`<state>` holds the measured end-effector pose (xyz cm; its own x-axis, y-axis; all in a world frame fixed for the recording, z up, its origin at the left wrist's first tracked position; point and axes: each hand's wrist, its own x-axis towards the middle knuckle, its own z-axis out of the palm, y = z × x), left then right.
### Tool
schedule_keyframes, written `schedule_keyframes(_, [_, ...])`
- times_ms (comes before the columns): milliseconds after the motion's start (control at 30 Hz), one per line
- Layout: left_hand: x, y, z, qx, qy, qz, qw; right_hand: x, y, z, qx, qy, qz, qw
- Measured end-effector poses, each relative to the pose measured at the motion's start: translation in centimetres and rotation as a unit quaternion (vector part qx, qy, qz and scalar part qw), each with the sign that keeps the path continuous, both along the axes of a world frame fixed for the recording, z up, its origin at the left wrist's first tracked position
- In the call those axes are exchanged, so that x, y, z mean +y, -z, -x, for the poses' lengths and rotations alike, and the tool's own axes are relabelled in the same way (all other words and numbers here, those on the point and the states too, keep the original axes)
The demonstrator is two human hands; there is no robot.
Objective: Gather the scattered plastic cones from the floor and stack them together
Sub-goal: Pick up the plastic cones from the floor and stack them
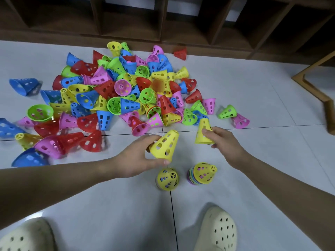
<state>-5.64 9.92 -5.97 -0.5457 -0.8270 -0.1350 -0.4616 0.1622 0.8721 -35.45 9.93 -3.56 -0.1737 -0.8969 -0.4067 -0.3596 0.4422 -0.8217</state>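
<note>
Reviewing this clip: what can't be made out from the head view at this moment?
- Stack count: the multicoloured stack shows only thin rims under its yellow top cone; layers too small to count.
- The yellow stack is seen from above, so its height is hidden.
- Pile: lower cones are buried by upper ones.
- Blue cones at the left edge are blurred and partly cut off.
- Left hand and right hand: fingers behind their yellow cones are hidden.

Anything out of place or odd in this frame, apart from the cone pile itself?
One red cone lies alone beyond the pile, against the wooden shelf base. Otherwise nothing stands out: both stacks stand upright.
</note>
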Motion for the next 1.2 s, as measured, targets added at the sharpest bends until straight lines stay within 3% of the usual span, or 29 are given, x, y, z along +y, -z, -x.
schedule_keyframes(300, [2.8,1.5,0.8,-0.069,0.079,0.054,0.993,6.9,1.1,1.6,0.117,-0.056,0.063,0.990])
schedule_keyframes(633, [2.8,3.2,2.1,-0.160,0.144,0.058,0.975,9.1,2.8,2.3,0.169,-0.158,0.090,0.969])
schedule_keyframes(867, [1.3,3.0,1.2,-0.228,0.186,0.073,0.953,7.8,3.2,2.3,0.174,-0.156,0.100,0.967])
schedule_keyframes(1200, [-5.4,1.4,-3.4,-0.309,0.074,0.052,0.947,1.3,2.0,1.6,0.216,-0.274,0.130,0.928])
